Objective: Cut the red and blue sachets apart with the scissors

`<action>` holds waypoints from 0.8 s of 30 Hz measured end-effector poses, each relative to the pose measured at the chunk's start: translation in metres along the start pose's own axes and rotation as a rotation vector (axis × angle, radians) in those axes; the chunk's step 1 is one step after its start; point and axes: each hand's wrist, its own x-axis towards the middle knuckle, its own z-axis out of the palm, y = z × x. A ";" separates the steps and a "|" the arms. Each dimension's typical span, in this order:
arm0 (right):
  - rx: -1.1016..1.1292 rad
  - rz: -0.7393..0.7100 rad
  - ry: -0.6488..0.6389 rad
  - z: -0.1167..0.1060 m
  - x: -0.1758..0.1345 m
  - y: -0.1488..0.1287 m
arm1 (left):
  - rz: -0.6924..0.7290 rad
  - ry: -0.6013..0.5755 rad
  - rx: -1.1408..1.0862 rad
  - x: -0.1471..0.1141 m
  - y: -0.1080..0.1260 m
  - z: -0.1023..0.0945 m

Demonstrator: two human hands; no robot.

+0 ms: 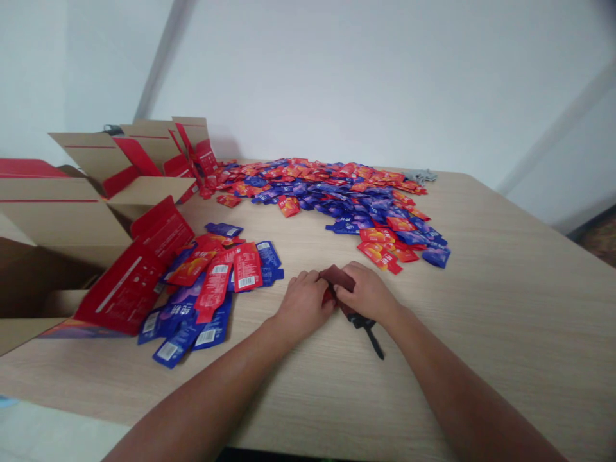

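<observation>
Near the middle of the table, my right hand (364, 290) is closed around a dark reddish-brown, leather-like case (339, 278). A black strap or rod-like piece (374, 340) sticks out from its lower end towards me. My left hand (307, 303) is closed at the case's left side, fingertips bent against it. A bit of red shows between the two hands; what it is I cannot make out. To the left of my left hand lies a loose group of red and blue sachets (217, 282), some with white barcode labels up.
Behind my hands a broad heap of red and blue sachets (332, 192) spreads along the wall. Open cardboard boxes (120, 282) with red flaps stand on the left. A grey crumpled item (421, 175) lies at the back right of the wooden table (500, 289).
</observation>
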 end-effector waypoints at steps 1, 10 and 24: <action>-0.001 0.002 0.002 0.000 0.000 0.000 | 0.000 0.000 -0.001 0.000 0.000 0.000; -0.113 0.206 0.077 0.004 0.007 0.020 | 0.014 -0.007 -0.003 -0.001 -0.001 -0.002; -0.131 0.290 0.101 0.002 0.007 0.026 | 0.041 -0.005 0.022 -0.002 0.000 -0.003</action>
